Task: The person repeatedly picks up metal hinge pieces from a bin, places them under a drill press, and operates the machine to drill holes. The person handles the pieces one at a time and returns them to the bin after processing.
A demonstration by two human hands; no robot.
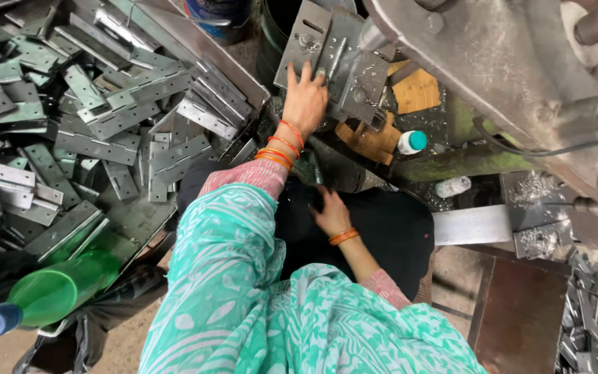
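On the far left lies a green bottle (57, 291) beside a big heap of grey metal hinges (98, 118). The left hand (304, 100) lies flat, fingers spread, on a metal plate (333, 59) under the big machine (493, 62). The right hand (331, 213) rests low on dark cloth, fingers loosely curled, holding nothing I can see. The plate edges look sharp, so the left hand could get cut or pinched if the plate slips.

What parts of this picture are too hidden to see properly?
Head view only:
- Left hand: its fingertips lie on a metal plate; whether they grip it is unclear.
- Right hand: its fingers are lost against dark cloth.
- Green bottle: partly hidden under hinges.
- Machine: cut off by the top edge.
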